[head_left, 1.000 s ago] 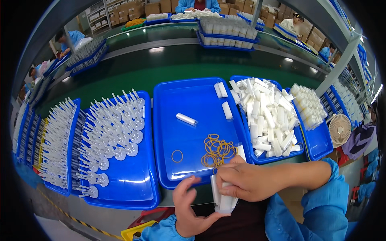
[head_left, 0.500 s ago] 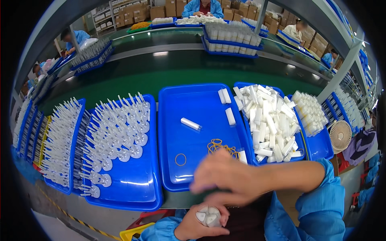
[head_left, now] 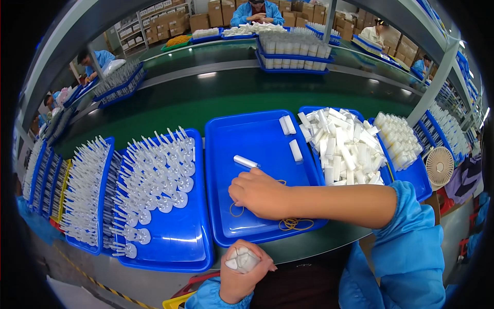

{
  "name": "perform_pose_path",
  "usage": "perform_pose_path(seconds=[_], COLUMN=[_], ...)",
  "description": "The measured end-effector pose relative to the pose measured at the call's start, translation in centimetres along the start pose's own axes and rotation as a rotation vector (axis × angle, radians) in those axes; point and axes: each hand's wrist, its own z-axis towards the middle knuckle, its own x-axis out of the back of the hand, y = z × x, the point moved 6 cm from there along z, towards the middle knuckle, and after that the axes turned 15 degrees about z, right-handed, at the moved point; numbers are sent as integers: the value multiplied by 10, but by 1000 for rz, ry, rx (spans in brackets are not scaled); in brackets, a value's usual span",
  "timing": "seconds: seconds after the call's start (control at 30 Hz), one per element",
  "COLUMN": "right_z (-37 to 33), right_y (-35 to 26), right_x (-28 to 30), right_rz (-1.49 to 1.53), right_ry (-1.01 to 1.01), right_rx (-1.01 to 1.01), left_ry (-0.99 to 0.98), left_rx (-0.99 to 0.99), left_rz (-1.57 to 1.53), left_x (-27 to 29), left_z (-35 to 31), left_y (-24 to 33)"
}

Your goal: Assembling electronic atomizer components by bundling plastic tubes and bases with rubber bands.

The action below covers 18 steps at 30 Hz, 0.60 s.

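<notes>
In left hand (head_left: 239, 280), round bundle of white, wedge-ended pieces (head_left: 242, 260) is grasped, just outside near edge of blue plastic tray (head_left: 226, 136). Right hand (head_left: 263, 195) is held over tray, beside thin tan rubber band (head_left: 231, 211); fingertips are hidden, so its grasp cannot be told. Bundle should be squeezed evenly, ends level, so no piece slips. Ends look pale, smooth, closely packed.

We are seeing a beige fan (head_left: 439, 166) standing at three o'clock beside purple cloth (head_left: 464, 179), cardboard boxes (head_left: 215, 13) sitting at twelve.
</notes>
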Motion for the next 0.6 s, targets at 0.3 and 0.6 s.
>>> perform_pose_path(seconds=[0.3, 0.6], right_z=[-7, -14], right_y=[-10, -12], right_x=[5, 7], right_rz=[62, -21], right_ry=[104, 34], right_rx=[20, 62], left_ry=[226, 355], left_rx=[-68, -144], left_rz=[40, 25], left_x=[3, 18], left_z=[11, 11], left_y=[5, 13])
